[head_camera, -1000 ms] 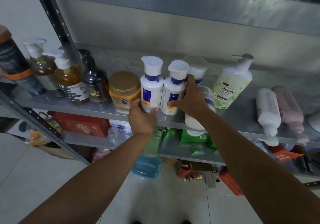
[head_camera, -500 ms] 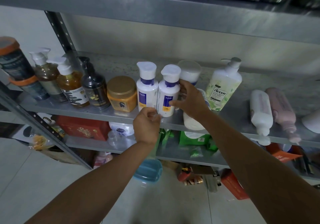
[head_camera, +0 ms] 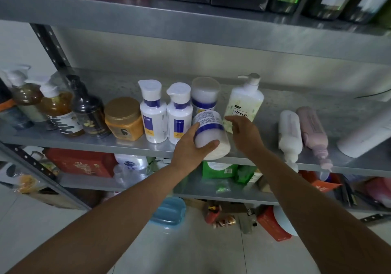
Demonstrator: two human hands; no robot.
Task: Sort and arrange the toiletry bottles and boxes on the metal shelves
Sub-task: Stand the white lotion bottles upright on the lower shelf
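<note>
White blue-banded bottle (head_camera: 211, 135) lies at the front edge of the metal shelf (head_camera: 271, 128), left hand (head_camera: 188, 150) curled round it; right hand (head_camera: 243, 133) hovers beside, fingers relaxed, bare shelf to its right

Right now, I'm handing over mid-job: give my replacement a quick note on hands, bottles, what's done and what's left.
Left hand grips a tipped blue-banded bottle at the shelf front, cap toward us.
Right hand open, empty, by the pump bottle.
Done: two EHD bottles upright in the row next to the gold jar.
Left: stand that bottle up; white bottle and pink bottle on the right lie flat.
</note>
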